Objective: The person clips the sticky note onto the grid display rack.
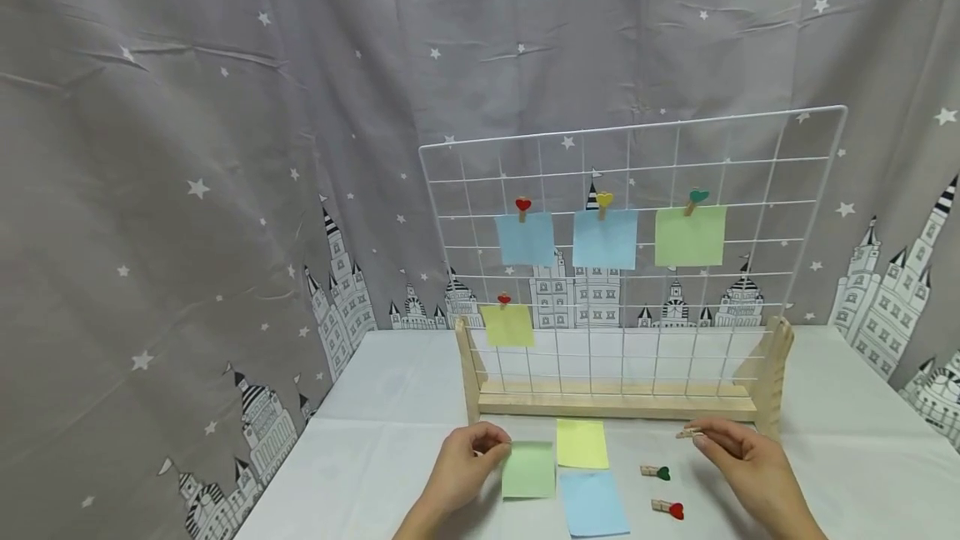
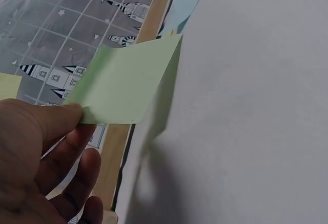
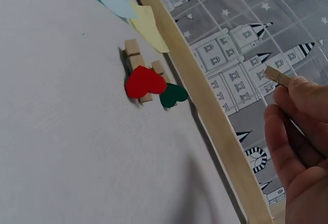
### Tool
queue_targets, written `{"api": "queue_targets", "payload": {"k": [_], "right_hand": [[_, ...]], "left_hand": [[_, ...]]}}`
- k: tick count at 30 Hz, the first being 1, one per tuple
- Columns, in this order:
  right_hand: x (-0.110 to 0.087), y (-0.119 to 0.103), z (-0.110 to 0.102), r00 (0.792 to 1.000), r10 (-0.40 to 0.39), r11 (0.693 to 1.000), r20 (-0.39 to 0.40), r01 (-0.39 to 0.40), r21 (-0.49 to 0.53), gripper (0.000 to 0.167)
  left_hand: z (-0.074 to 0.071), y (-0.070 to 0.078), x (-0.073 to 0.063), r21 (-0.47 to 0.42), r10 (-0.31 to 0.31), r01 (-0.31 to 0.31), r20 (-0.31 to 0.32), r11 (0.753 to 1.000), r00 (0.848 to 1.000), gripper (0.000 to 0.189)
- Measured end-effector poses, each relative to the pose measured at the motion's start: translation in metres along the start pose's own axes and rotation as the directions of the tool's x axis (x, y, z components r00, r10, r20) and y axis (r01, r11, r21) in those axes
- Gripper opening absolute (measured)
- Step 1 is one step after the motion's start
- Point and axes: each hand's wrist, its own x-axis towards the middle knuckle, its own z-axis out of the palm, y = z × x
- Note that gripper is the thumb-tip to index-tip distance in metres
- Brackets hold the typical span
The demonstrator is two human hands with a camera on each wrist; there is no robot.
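Between thumb and fingers, my left hand (image 1: 467,463) pinches one edge of a green sticky note (image 2: 128,83), which is lifted off the table and tilted in the left wrist view. My right hand (image 1: 742,461) holds a small wooden clothespin (image 3: 275,75) by one end, its other end pointing out past the fingertips. Any decoration on that clothespin is hidden by the fingers. Left of the right hand lie two clothespins on the table, one with a green heart (image 1: 663,473) and one with a red heart (image 1: 677,511). A yellow note (image 1: 582,444) and a blue note (image 1: 594,505) lie between the hands.
Behind the hands stands a white wire grid (image 1: 637,298) in a wooden base (image 1: 615,404). Clothespins with hearts fix two blue notes (image 1: 605,240), a green note (image 1: 690,237) and a yellow note (image 1: 508,327) to it. A grey curtain (image 1: 360,65) hangs behind.
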Motion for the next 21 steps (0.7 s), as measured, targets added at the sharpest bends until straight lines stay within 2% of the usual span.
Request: {"api": "queue_targets", "payload": {"k": [3, 8, 17, 21], "right_hand": [[0.001, -0.004, 0.0, 1.0, 0.024, 1.0, -0.018, -0.024, -0.005, 0.037], [0.003, -0.011, 0.002, 0.999, 0.019, 1.0, -0.046, -0.019, -0.01, 0.039], [0.008, -0.019, 0.009, 0.993, -0.075, 0.997, -0.087, 0.077, 0.013, 0.029], [0.012, -0.024, 0.01, 0.995, -0.07, 0.997, -0.071, 0.073, 0.038, 0.033]], "left_hand": [[0.002, 0.004, 0.004, 0.007, 0.021, -0.021, -0.008, 1.0, 1.0, 0.005], [0.004, 0.009, 0.009, 0.011, 0.029, -0.029, -0.004, 1.0, 1.0, 0.004], [0.007, 0.011, 0.012, 0.001, 0.028, -0.028, -0.006, 1.0, 1.0, 0.005], [0.007, 0.014, 0.013, -0.003, 0.021, -0.021, -0.024, 1.0, 1.0, 0.005]]}}
